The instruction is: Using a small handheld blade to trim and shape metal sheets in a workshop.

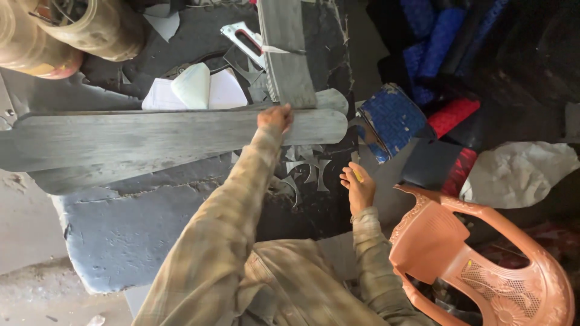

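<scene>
My left hand [275, 118] reaches forward, its fingers curled over the upper edge of a long grey paddle-shaped sheet [139, 142] that lies across the dark work surface [121, 235]. A second, similar grey sheet lies under it. My right hand [357, 188] hovers lower, near the surface's right edge, with a small yellow stick-like thing [357, 175] between its fingers. Small grey offcuts [308, 169] lie between the two hands. A narrow grey strip [287, 54] runs away from my left hand toward the far side.
A metal staple gun [241, 37] and white paper pieces [193, 87] lie behind the sheets. Tape rolls [60, 30] are at top left. Blue textured sheets [393, 118], red ones [453, 115] and a white bag [519, 169] lie right. An orange plastic chair [477, 259] stands at lower right.
</scene>
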